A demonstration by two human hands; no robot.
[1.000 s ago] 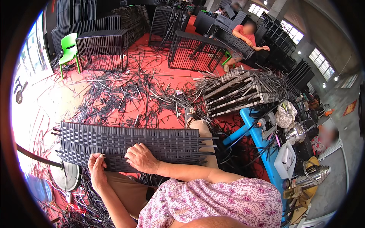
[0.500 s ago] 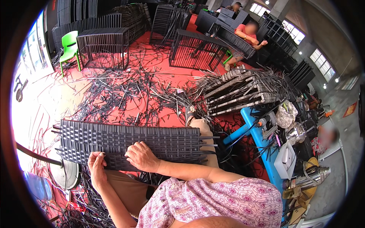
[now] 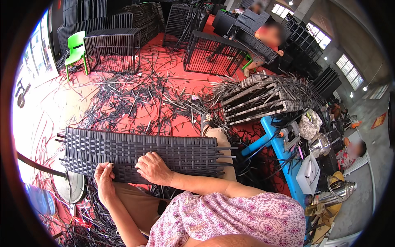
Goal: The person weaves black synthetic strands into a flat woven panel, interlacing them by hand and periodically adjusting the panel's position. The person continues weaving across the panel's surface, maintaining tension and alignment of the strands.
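A dark grey woven plastic-rattan panel (image 3: 103,144) lies across my lap, with loose strip ends sticking out at both short sides. At its near edge, left of the middle, my left hand (image 3: 105,181) is closed, thumb and forefinger pinched together at the weave. Whatever sits between those fingertips is too small to make out. My right hand (image 3: 154,168) rests on the near part of the panel, its fingers curled against the weave and its fingertips partly hidden.
Black strip scraps (image 3: 135,99) litter the red floor. To my right stands a blue bench (image 3: 284,164) carrying a white box (image 3: 307,175) and tools. A stack of woven frames (image 3: 255,101), black frames (image 3: 214,55), a green chair (image 3: 75,51) and a seated person (image 3: 267,37) are farther off.
My left hand has shifted very slightly left and up, still pinched. My right hand and the panel look unmoved. The seated person at the back has changed arm position.
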